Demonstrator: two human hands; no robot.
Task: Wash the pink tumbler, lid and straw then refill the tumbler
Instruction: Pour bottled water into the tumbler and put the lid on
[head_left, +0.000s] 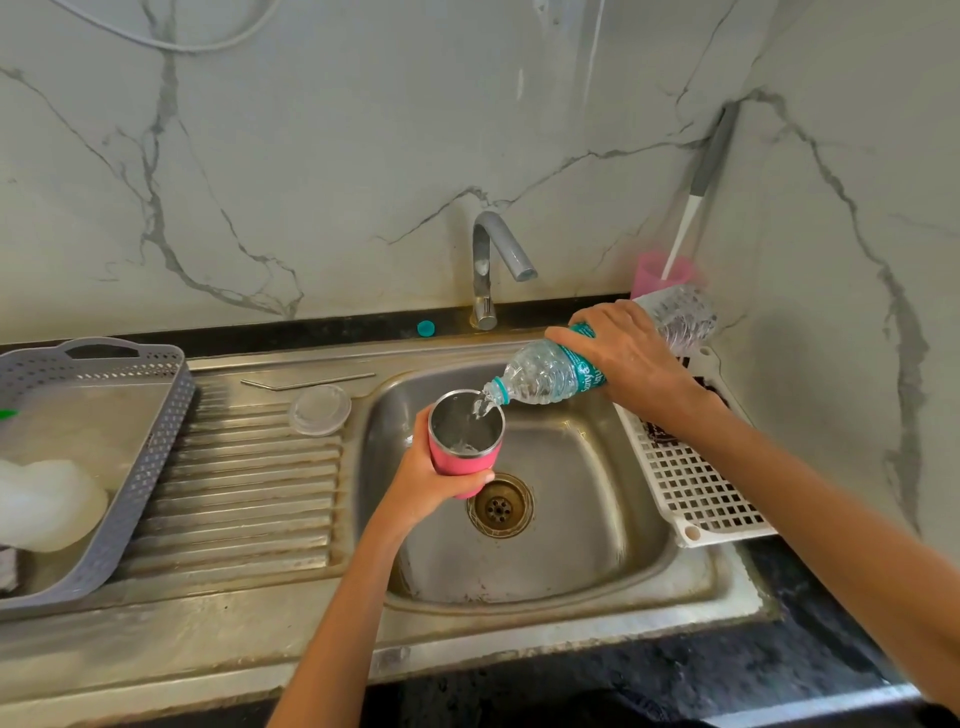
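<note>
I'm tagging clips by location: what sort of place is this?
Probably a home kitchen: a stainless steel sink with ribbed drainboard, a curved chrome tap, and a grey perforated plastic basket.

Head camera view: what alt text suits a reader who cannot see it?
Over a sink, the left hand holds a pink tumbler while the right hand tips a water bottle, pouring into it. A clear lid and metal straw lie on the drainboard.

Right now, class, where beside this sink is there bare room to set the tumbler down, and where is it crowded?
Free: the ribbed drainboard between grey basket and basin, nearer than the clear lid; the steel ledge fronting the basin. Crowded: inside the basket, around the straw.
</note>
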